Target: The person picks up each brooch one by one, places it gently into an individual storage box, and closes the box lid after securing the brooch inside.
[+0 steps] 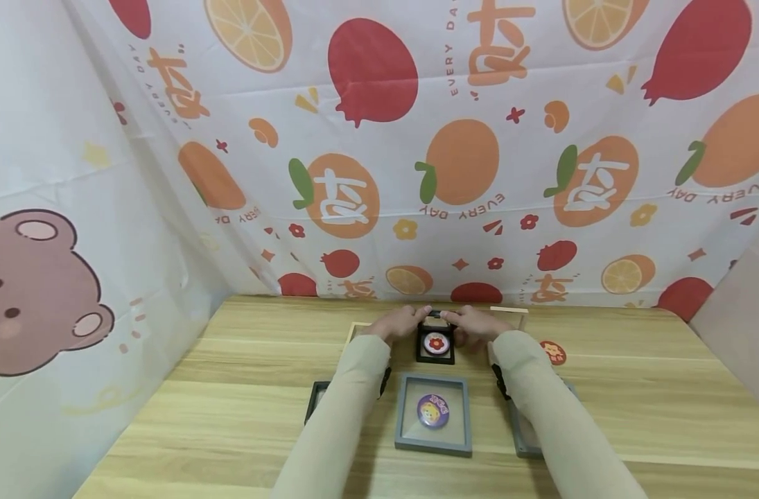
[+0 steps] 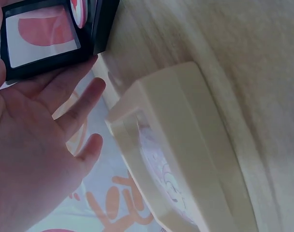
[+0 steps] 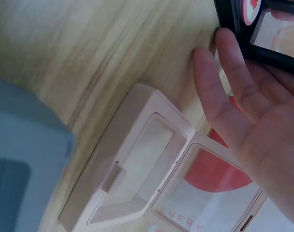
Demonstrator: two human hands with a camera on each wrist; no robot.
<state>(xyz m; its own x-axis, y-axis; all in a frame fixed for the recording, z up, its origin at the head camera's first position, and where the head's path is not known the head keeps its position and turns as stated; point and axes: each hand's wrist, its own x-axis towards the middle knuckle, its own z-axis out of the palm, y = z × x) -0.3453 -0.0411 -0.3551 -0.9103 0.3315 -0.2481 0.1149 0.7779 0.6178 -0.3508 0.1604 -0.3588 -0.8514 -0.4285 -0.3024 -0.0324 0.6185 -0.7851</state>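
A small black hinged display case (image 1: 422, 356) stands open at the back of the table, its lid raised. Inside the lower half lies a round badge (image 1: 437, 343) with a red flower. My left hand (image 1: 404, 323) grips the left side of the raised lid, fingers behind it and thumb in front. On the lid's right side my right hand (image 1: 475, 324) holds on, fingers behind the frame (image 3: 277, 60). Clear film fills the lid (image 2: 43, 36), and the patterned cloth shows through it. The right thumb is out of the right wrist view.
Nearer me lies a grey frame (image 1: 434, 447) with a purple badge (image 1: 432, 411). Another grey frame (image 1: 529, 452) is under my right forearm; a black frame (image 1: 317, 394) is at left. Beige cases (image 2: 178, 106), (image 3: 108, 193) flank my hands. A red round badge (image 1: 552, 352) lies right.
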